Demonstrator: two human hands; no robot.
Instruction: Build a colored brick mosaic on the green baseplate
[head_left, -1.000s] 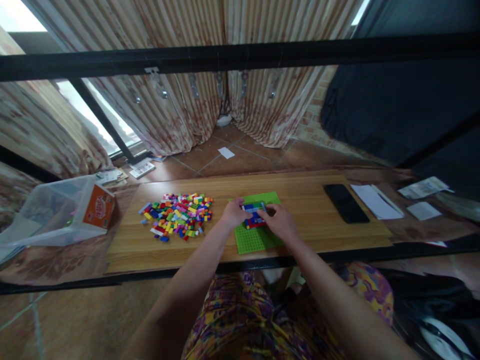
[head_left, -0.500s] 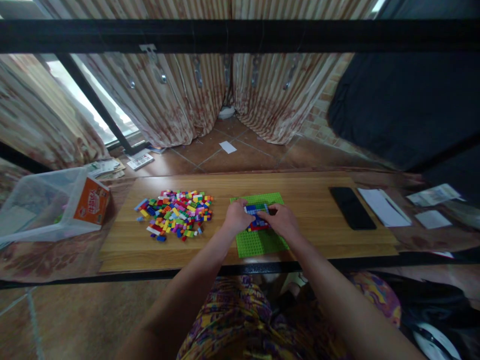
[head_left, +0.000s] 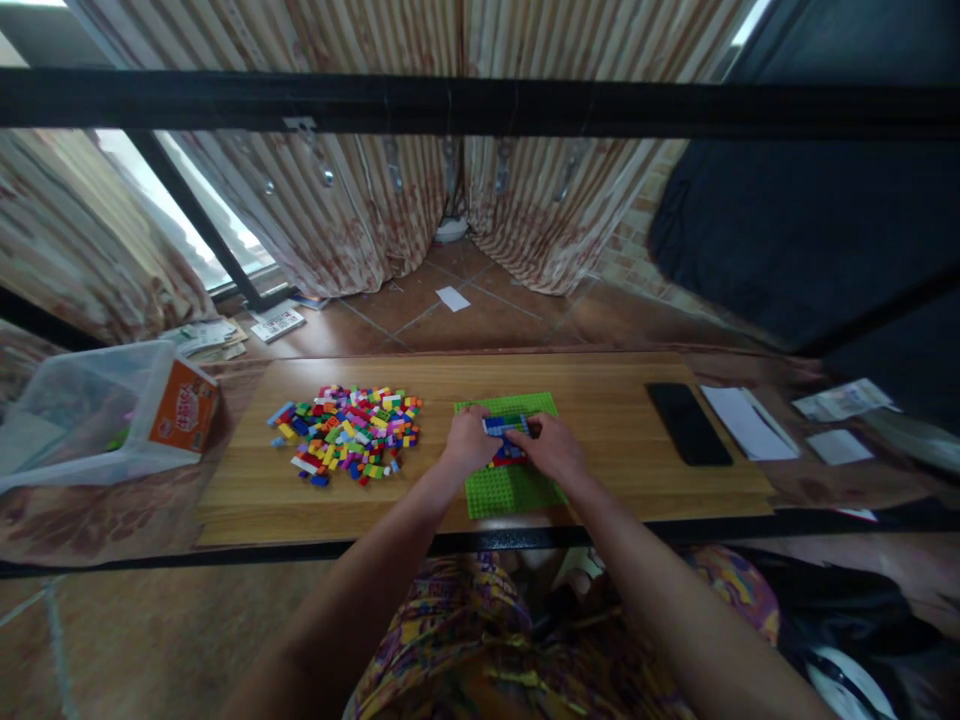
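Left hand [head_left: 468, 440], right hand [head_left: 556, 450] on bricks [head_left: 504, 425]

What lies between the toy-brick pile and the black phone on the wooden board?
In the head view, a green studded baseplate lies between them, with a mostly blue brick build over it and the left hand and right hand touching that build.

The person in front of me wears a thin-looking patterned cloth garment [head_left: 487, 672] in swirling purple, yellow and dark tones; the forearms, left hand [head_left: 471, 440] and right hand [head_left: 553, 446] are bare.
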